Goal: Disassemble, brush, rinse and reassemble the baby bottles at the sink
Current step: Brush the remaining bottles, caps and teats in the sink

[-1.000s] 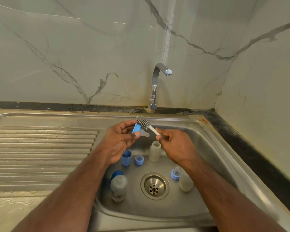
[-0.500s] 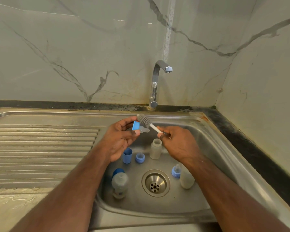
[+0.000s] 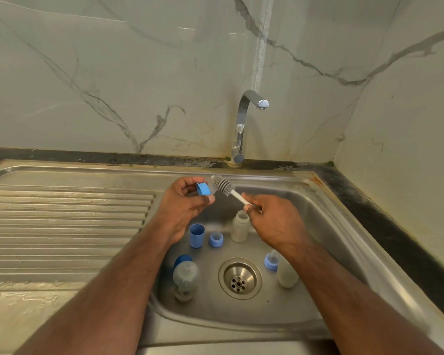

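Bottle parts lie scattered in the sink [image 3: 326, 208] around the drain [image 3: 239, 278], which serves as the marker for everything else. Above and left of the drain, the left hand [image 3: 183, 203] pinches a blue ring [image 3: 203, 189] between thumb and fingertips, held up over the basin. Right of it, the right hand [image 3: 274, 221] grips the white handle of a bottle brush [image 3: 226, 187], whose grey bristled head points up and left, just beside the ring; whether the bristles touch it is hard to tell from here. Just above the drain stands an open clear bottle [image 3: 239, 226], upright, partly behind the right hand. Left of that bottle sit a blue cap [image 3: 197, 235] and a smaller blue collar [image 3: 215, 239]. Left of the drain lies a bottle with a teat [image 3: 185, 279], a blue piece behind it. Right of the drain another bottle [image 3: 287, 275] rests beside a blue collar with a teat [image 3: 271, 262], under the right forearm. The tap [image 3: 244, 124] rises behind the basin, and the ridged draining board [image 3: 62, 221] stretches off to the left.
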{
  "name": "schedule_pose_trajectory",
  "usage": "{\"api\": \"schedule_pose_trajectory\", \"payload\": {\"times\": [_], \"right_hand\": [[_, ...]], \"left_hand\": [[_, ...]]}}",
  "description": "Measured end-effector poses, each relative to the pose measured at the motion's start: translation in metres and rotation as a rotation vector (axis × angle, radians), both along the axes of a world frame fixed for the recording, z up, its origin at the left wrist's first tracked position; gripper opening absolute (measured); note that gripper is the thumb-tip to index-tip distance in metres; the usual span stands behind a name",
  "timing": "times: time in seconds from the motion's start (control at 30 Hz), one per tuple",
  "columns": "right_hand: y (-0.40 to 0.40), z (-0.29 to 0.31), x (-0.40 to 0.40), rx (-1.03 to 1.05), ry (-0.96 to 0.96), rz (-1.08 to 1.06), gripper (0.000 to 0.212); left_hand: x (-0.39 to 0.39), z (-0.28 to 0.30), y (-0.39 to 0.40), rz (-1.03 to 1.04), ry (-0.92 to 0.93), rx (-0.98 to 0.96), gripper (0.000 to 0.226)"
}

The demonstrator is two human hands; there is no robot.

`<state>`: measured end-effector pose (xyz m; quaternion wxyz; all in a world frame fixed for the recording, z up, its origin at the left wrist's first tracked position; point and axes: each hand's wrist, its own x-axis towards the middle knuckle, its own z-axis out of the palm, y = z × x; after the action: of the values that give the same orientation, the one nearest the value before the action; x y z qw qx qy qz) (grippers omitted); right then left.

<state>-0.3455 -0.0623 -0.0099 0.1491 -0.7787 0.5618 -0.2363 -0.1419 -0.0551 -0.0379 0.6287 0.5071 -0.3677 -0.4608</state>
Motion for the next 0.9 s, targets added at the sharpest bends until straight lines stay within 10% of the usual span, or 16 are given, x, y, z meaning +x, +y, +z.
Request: {"api": "schedule_pose_trajectory", "payload": {"times": [0.9], "right_hand": [[0.004,0.007,0.0,-0.025,-0.103,0.024,0.038]], "left_hand": [[0.001,0.007,0.003,-0.051,0.406,-0.014,0.041]]}}
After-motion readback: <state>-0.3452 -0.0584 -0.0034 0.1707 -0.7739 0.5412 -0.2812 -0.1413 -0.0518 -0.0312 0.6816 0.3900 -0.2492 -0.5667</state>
